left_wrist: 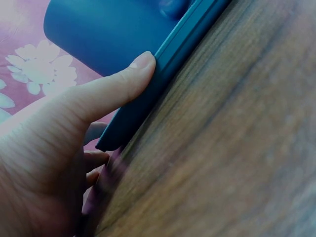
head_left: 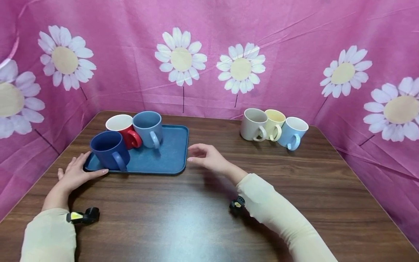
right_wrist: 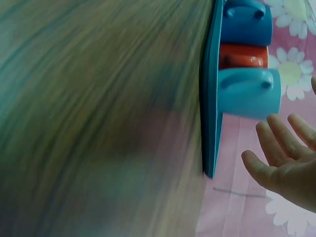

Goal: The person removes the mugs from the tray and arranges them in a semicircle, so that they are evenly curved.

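Observation:
A dark blue tray (head_left: 157, 160) lies on the table, bearing a navy mug (head_left: 108, 149), a red mug (head_left: 133, 139) with a white inside and a grey-blue mug (head_left: 147, 129). My left hand (head_left: 73, 174) spans the tray's front left corner, its fingers spread along the left side. In the left wrist view the thumb (left_wrist: 118, 89) lies straight with its tip on the tray's rim. My right hand (head_left: 211, 158) hovers just off the tray's right edge, thumb and fingers apart, holding nothing. In the right wrist view its fingers are spread.
Toward the back right stand a grey-beige mug (head_left: 252, 125), a pale yellow mug (head_left: 275, 118) and a light blue mug (head_left: 291, 131), close together. The wooden table (head_left: 170, 211) is backed by a pink cloth (head_left: 209, 102) with printed daisies.

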Available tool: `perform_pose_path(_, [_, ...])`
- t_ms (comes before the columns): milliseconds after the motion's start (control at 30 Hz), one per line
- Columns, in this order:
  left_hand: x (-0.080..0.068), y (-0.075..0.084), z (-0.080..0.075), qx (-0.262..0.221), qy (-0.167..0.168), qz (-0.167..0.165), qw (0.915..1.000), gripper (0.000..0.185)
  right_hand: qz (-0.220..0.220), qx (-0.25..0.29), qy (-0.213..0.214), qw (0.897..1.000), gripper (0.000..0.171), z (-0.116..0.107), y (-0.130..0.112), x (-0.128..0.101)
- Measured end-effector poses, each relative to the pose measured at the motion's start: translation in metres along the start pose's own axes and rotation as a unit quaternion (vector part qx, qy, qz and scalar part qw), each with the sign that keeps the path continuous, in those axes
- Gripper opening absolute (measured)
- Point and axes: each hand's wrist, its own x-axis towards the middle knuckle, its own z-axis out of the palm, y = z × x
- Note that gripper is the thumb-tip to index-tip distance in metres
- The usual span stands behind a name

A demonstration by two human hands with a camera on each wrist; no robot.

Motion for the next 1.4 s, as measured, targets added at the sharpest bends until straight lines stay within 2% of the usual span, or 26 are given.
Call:
perform_pose_path(133, [-0.001, 0.0, -0.001, 0.001, 0.002, -0.001, 1.0, 0.095, -0.01, 0.009, -0.018, 1.0, 0.032, 0.015, 0.008, 0.014])
perform_pose_path(300, [-0.002, 0.0, 0.0, 0.0, 0.0, 0.0, 1.0, 0.094, -0.002, 0.0, -0.048, 0.999, 0.034, 0.035, 0.024, 0.033])
perform_pose_path(500, [-0.001, -0.002, 0.0, 0.004, 0.002, -0.002, 1.0, 0.094, 0.008, 0.001, -0.076, 0.997, 0.035, 0.057, 0.018, 0.048])
perform_pose_path(633, [-0.001, -0.002, 0.0, 0.002, 0.002, -0.002, 1.0, 0.095, 0.033, 0.017, -0.084, 0.996, 0.035, 0.074, 0.012, 0.057])
perform_pose_path(800, [0.0, 0.001, -0.001, -0.002, 0.006, -0.004, 1.0, 0.098, 0.066, 0.061, -0.079, 0.993, 0.035, 0.099, 0.004, 0.066])
perform_pose_path(933, [0.001, 0.001, -0.001, 0.003, 0.0, -0.005, 1.0, 0.097, 0.092, 0.095, -0.052, 0.99, 0.034, 0.118, -0.002, 0.073])
perform_pose_path(1100, [0.001, 0.002, -0.001, 0.007, -0.004, -0.007, 0.9999, 0.096, 0.114, 0.145, -0.018, 0.983, 0.029, 0.138, -0.006, 0.08])
perform_pose_path(1233, [0.0, 0.003, 0.0, 0.006, -0.003, -0.008, 0.9999, 0.097, 0.142, 0.156, -0.01, 0.978, 0.028, 0.148, -0.008, 0.086])
perform_pose_path(1333, [0.0, 0.002, 0.0, 0.006, -0.005, -0.008, 0.9999, 0.097, 0.178, 0.181, -0.011, 0.967, 0.025, 0.154, -0.008, 0.091])
perform_pose_path(1400, [0.001, 0.001, -0.001, 0.006, -0.006, -0.007, 0.9999, 0.096, 0.203, 0.219, -0.01, 0.954, 0.023, 0.158, -0.009, 0.094])
